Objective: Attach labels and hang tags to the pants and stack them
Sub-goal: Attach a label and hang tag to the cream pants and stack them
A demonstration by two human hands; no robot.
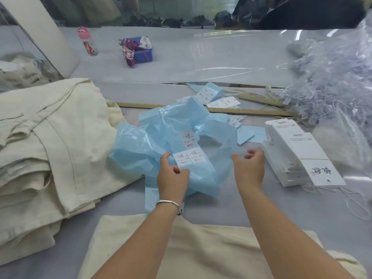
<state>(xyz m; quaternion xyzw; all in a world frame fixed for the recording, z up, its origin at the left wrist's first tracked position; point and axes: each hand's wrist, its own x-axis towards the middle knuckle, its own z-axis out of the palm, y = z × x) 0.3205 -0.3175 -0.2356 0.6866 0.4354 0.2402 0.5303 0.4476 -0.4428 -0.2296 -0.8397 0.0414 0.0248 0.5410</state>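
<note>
A crumpled strip of light blue label backing point(161, 141) with white printed labels point(190, 157) lies at the table's centre. My left hand point(172, 178) pinches the strip just below those labels. My right hand point(250, 168) hovers over the strip's right side, fingers curled and slightly apart, with nothing clearly in them. One cream pair of pants point(201, 250) lies flat under my forearms at the near edge. A stack of folded cream pants point(44, 141) sits at the left. White hang tags point(300, 152) are piled at the right.
Loose labels and blue backing scraps point(213, 95) lie beyond the strip, near a wooden ruler point(251, 112). A bag of tag strings point(332, 87) fills the right. A bottle point(88, 42) and a purple box point(138, 52) stand at the back on the grey table point(201, 57).
</note>
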